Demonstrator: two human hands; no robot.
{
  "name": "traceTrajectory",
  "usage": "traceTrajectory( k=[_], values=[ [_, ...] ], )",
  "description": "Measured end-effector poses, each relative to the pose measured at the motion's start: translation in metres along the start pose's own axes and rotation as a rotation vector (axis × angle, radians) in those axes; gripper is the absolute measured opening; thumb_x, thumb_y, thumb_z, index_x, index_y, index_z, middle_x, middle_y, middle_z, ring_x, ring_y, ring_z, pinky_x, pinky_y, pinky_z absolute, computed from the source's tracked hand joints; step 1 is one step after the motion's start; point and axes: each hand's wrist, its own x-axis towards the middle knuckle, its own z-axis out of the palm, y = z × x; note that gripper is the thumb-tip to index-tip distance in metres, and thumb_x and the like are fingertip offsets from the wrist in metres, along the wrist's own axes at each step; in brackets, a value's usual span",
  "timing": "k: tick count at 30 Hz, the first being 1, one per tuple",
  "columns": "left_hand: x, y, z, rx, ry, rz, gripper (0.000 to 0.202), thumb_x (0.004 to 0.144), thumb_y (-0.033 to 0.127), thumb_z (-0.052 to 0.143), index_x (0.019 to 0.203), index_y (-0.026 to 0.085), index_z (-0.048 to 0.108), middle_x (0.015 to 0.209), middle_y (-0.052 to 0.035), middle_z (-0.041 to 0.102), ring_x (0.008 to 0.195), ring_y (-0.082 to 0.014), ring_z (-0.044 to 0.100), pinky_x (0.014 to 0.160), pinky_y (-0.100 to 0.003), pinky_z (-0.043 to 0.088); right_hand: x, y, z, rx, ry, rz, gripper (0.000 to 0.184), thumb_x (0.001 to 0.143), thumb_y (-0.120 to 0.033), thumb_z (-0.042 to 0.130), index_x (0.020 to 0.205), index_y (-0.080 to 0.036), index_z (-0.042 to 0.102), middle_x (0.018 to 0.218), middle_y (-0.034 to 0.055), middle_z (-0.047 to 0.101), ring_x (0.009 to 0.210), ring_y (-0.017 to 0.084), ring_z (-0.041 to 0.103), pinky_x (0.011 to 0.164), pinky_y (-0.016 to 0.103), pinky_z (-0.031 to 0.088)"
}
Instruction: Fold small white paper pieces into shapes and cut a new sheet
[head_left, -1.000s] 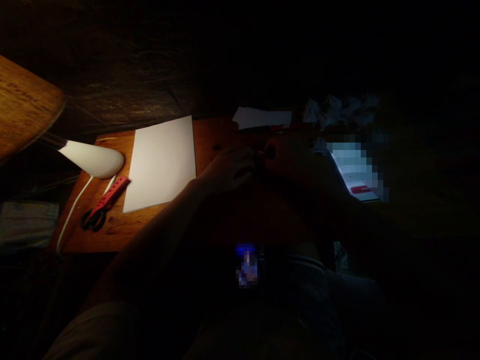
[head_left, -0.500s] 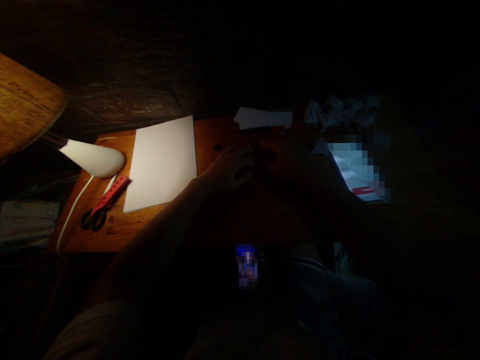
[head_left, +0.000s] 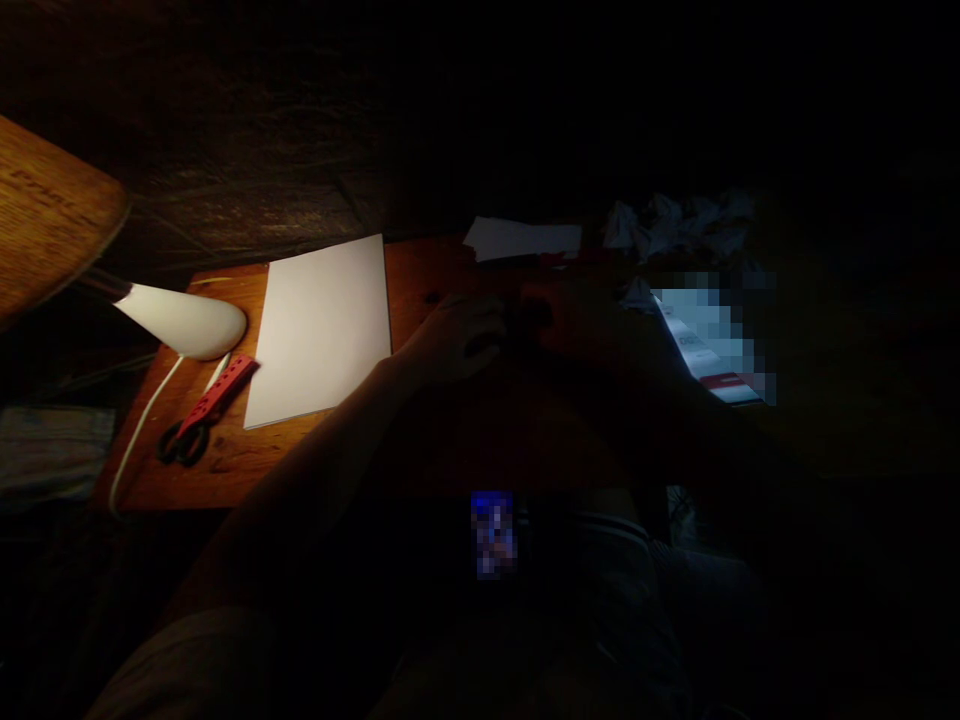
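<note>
- The lamp [head_left: 180, 320] is set at the left of the wooden table [head_left: 225, 485]; finger work would be better served, in all likelihood, if its light were turned toward the hands.
- Scissors [head_left: 208, 405] are laid beside it, black loops toward the person, red part aimed up and right.
- A white sheet [head_left: 315, 330] is placed between lamp and hands, its long axis run front to back, leaning slightly right; the forearm is best kept off its near right corner.
- The left hand [head_left: 465, 330] is seen loosely curled, thumb apart; any hold cannot be told.
- Smaller paper pieces [head_left: 521, 240] are spread beyond the hands, lengthwise left to right.
- The right hand [head_left: 566, 310] is bent toward the left; its opening and any hold are lost in shadow.
- Crumpled or folded white papers [head_left: 652, 230] are gathered behind a lit screen [head_left: 705, 345].
</note>
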Motion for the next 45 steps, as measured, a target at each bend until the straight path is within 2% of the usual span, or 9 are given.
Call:
traceTrajectory(
  k=[7, 13, 19, 25, 33, 38, 42, 45],
  values=[
    [0.000, -0.001, 0.002, 0.011, 0.000, 0.010, 0.024, 0.098, 0.029, 0.064, 0.118, 0.022, 0.075, 0.148, -0.0123, 0.068, 0.131, -0.0344, 0.068, 0.118, -0.056, 0.049, 0.001, -0.004, 0.008, -0.040, 0.079, 0.131, 0.018, 0.094, -0.022, 0.066, 0.108, -0.021, 0.077, 0.121, 0.0139, 0.081, 0.107, 0.030, 0.071, 0.087, 0.039, 0.052],
    [0.001, 0.000, 0.002, 0.019, -0.007, 0.011, 0.024, 0.099, 0.029, 0.063, 0.119, 0.022, 0.075, 0.150, -0.0129, 0.066, 0.131, -0.0339, 0.068, 0.117, -0.054, 0.049, 0.002, -0.009, 0.005, -0.065, 0.043, 0.175, 0.022, 0.093, -0.021, 0.067, 0.112, -0.021, 0.079, 0.122, 0.0152, 0.081, 0.108, 0.031, 0.073, 0.088, 0.041, 0.055],
    [0.001, -0.001, 0.002, 0.024, -0.010, -0.008, 0.024, 0.098, 0.029, 0.065, 0.117, 0.022, 0.076, 0.150, -0.0134, 0.065, 0.131, -0.0350, 0.067, 0.118, -0.056, 0.049, 0.001, -0.013, 0.003, -0.049, 0.062, 0.139, 0.019, 0.095, -0.022, 0.067, 0.109, -0.021, 0.079, 0.119, 0.0130, 0.082, 0.108, 0.030, 0.072, 0.087, 0.039, 0.052],
    [0.002, -0.003, 0.003, 0.024, -0.007, -0.016, 0.024, 0.097, 0.030, 0.065, 0.118, 0.021, 0.076, 0.147, -0.0148, 0.067, 0.128, -0.0366, 0.068, 0.116, -0.058, 0.051, 0.001, -0.015, 0.001, -0.111, -0.006, 0.072, 0.021, 0.096, -0.018, 0.062, 0.104, -0.023, 0.080, 0.115, 0.0117, 0.081, 0.108, 0.031, 0.071, 0.089, 0.040, 0.050],
    [0.003, -0.003, 0.002, 0.017, -0.026, -0.033, 0.024, 0.098, 0.031, 0.066, 0.118, 0.021, 0.077, 0.146, -0.0158, 0.066, 0.126, -0.0380, 0.068, 0.117, -0.060, 0.050, 0.002, -0.014, -0.004, -0.174, -0.036, 0.006, 0.022, 0.097, -0.021, 0.061, 0.104, -0.023, 0.082, 0.116, 0.0130, 0.081, 0.108, 0.034, 0.070, 0.092, 0.044, 0.049],
    [0.003, -0.002, 0.003, 0.027, -0.014, -0.049, 0.024, 0.098, 0.032, 0.067, 0.118, 0.022, 0.076, 0.158, -0.0157, 0.060, 0.132, -0.0387, 0.066, 0.120, -0.062, 0.048, 0.001, -0.012, -0.004, -0.164, -0.022, -0.006, 0.025, 0.099, -0.023, 0.060, 0.107, -0.024, 0.083, 0.116, 0.0113, 0.081, 0.108, 0.032, 0.070, 0.090, 0.042, 0.047],
    [0.004, -0.002, 0.002, 0.034, -0.014, -0.037, 0.021, 0.099, 0.031, 0.067, 0.115, 0.022, 0.077, 0.154, -0.0153, 0.062, 0.133, -0.0373, 0.066, 0.120, -0.061, 0.049, 0.002, -0.012, -0.003, -0.179, -0.028, -0.001, 0.026, 0.101, -0.026, 0.060, 0.111, -0.023, 0.084, 0.117, 0.0117, 0.081, 0.107, 0.031, 0.069, 0.086, 0.040, 0.046],
    [0.003, -0.002, 0.000, 0.051, -0.008, -0.051, 0.022, 0.098, 0.033, 0.070, 0.116, 0.023, 0.078, 0.154, -0.0146, 0.063, 0.141, -0.0401, 0.061, 0.121, -0.064, 0.048, 0.002, -0.011, -0.002, -0.182, -0.036, -0.026, 0.026, 0.101, -0.024, 0.059, 0.111, -0.021, 0.083, 0.116, 0.0126, 0.080, 0.106, 0.031, 0.069, 0.085, 0.039, 0.045]
  ],
)
